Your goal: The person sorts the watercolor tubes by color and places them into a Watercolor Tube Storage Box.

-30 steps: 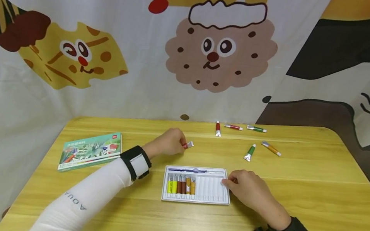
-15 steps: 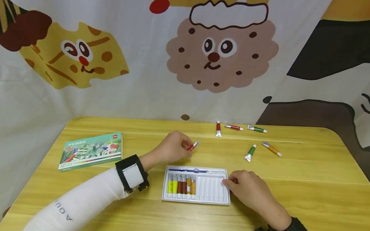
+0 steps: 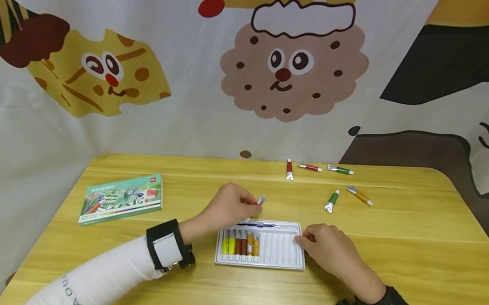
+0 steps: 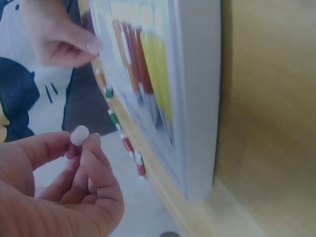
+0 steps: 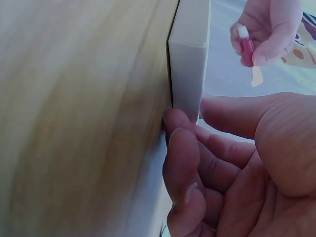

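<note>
My left hand pinches a small red paint tube between thumb and fingers, just above the back left edge of the white paint tray. The tube's white cap faces the left wrist camera. At the tray's right end, my right hand grips the edge, thumb on the rim and fingers curled against the side. Yellow, brown and ochre tubes fill the tray's left slots, while the right slots are bare. A blue-handled paintbrush lies along the back groove, its left end hidden by my left hand.
Toward the back right of the wooden table lie loose tubes: two red, two green and one ochre. A green illustrated paint box rests at the left. A printed cloth hangs behind the table.
My left hand has lifted the red tube from the table behind the tray and brought it right and nearer, to the tray's back edge. The right hand has stayed at the tray.
</note>
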{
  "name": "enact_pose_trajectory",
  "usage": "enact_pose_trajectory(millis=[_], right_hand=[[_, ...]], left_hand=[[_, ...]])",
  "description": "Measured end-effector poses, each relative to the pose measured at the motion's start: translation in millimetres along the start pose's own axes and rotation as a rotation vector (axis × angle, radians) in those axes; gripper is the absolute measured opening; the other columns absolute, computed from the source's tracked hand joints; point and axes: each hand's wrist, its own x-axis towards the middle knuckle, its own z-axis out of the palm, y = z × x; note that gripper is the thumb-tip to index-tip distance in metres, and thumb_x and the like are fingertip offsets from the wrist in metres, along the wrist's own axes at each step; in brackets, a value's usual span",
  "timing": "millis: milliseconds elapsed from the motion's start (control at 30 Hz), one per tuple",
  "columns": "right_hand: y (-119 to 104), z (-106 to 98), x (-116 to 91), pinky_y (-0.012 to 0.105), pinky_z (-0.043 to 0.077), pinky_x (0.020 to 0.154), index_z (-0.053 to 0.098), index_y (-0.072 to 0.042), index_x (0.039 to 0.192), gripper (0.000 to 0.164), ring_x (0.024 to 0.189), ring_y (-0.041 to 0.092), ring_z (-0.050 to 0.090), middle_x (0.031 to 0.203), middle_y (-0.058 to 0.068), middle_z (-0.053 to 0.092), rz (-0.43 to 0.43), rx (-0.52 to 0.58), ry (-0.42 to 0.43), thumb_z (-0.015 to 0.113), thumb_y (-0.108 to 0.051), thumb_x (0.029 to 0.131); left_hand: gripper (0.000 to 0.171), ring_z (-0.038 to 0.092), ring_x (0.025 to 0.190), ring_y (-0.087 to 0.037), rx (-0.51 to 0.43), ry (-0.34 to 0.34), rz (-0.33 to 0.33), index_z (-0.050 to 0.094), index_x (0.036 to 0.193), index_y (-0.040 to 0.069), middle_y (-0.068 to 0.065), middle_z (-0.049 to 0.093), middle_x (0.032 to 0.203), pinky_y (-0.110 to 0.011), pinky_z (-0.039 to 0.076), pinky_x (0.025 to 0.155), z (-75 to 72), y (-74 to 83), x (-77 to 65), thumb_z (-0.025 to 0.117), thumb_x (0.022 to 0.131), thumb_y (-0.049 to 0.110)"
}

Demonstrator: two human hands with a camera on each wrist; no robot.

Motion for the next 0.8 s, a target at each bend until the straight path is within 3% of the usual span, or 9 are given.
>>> enact_pose_trajectory(millis=[200,367,467,567,800], right_hand=[[1.5,0.3,1.1,0.029,0.036,0.057,0.072,-0.013,0.082,0.019,0.06,0.014,0.049,0.065,-0.004,0.055,0.0,-0.001,-0.003,0.074,-0.021,0.099],[0.8,-0.6,0.6,0.029,0.037,0.057,0.073,-0.012,0.083,0.018,0.06,0.014,0.049,0.066,-0.004,0.055,-0.003,0.003,-0.008,0.074,-0.021,0.099],[0.3,-0.9,0.1,0.029,0.037,0.057,0.072,-0.013,0.083,0.018,0.06,0.014,0.049,0.066,-0.004,0.055,-0.007,0.003,-0.006,0.074,-0.021,0.099],[0.3,-1.0,-0.5,0.029,0.036,0.056,0.072,-0.013,0.082,0.019,0.06,0.013,0.049,0.065,-0.004,0.054,-0.012,0.0,-0.002,0.074,-0.021,0.099],[1.8,0.0,0.7,0.029,0.037,0.056,0.073,-0.012,0.083,0.018,0.059,0.013,0.049,0.065,-0.004,0.055,-0.011,0.004,-0.002,0.074,-0.021,0.099]], left_hand=[[0.027,0.053,0.051,-0.009,0.053,-0.052,0.005,0.076,0.075,0.003,-0.008,0.067,0.063,-0.022,0.039,0.048,10.6,0.1,-10.4,0.073,0.097,0.018],[0.041,0.06,0.043,-0.022,0.069,-0.11,-0.012,0.062,0.056,0.005,-0.008,0.064,0.053,-0.02,0.04,0.04,20.0,1.3,-17.6,0.07,0.095,0.01],[0.041,0.06,0.042,-0.025,0.073,-0.136,-0.031,0.06,0.053,0.004,-0.009,0.064,0.052,-0.025,0.046,0.04,24.7,3.2,-19.9,0.068,0.094,0.006],[0.04,0.055,0.038,-0.019,0.1,-0.153,-0.043,0.062,0.054,0.001,-0.012,0.064,0.052,-0.025,0.045,0.039,29.0,5.5,-20.0,0.068,0.093,0.007],[0.041,0.048,0.035,-0.013,0.162,-0.186,-0.07,0.064,0.054,0.003,-0.011,0.064,0.052,-0.02,0.035,0.035,35.7,7.2,-16.0,0.07,0.094,0.01]])
